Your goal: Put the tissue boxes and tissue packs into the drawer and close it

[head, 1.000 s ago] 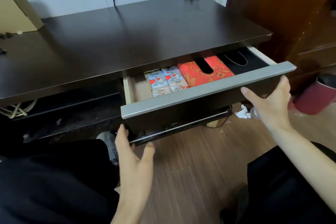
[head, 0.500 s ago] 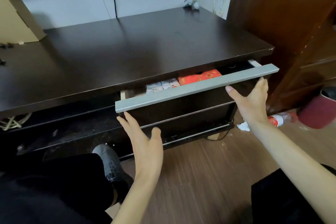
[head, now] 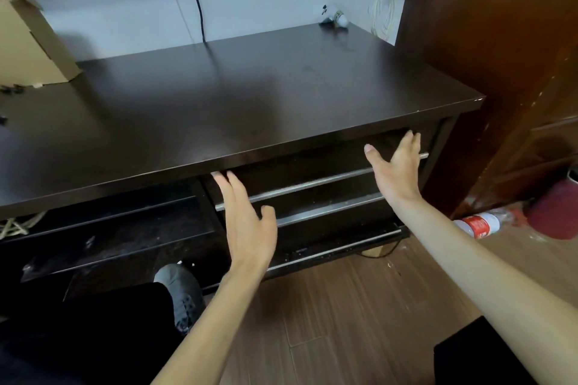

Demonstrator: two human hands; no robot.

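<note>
I am looking at the drawer (head: pixel 312 172), and it is sitting pushed in under the dark desk top (head: pixel 250 97). Its front is about level with the desk's edge, so I judge it is shut or very nearly shut. I am not seeing any tissue boxes or tissue packs; I am guessing they are inside, but the drawer is hiding them.

My left hand (head: pixel 247 222) is resting flat on the drawer front at about 7 o'clock from the drawer's middle. The fingers (head: pixel 225 184) are spread wide and pointing up, and the hand is holding nothing. My right hand (head: pixel 395 166) is pressing flat at about 3 o'clock, near the end of the silver handle bar (head: pixel 312 186). It is wide open too, with nothing in it.

To do this step well, I am thinking both palms should be pushing the same amount, so the drawer is going in straight and not twisting. I should be keeping my fingertips off the gap at the top so they are not getting pinched. A soft last push is better than a bang.

Farther out, a cardboard box (head: pixel 28 47) is sitting at 10 o'clock on the desk. A plastic bottle (head: pixel 481 223) is lying on the wooden floor (head: pixel 344 322) at 4 o'clock, beside a red bin (head: pixel 556 212).
</note>
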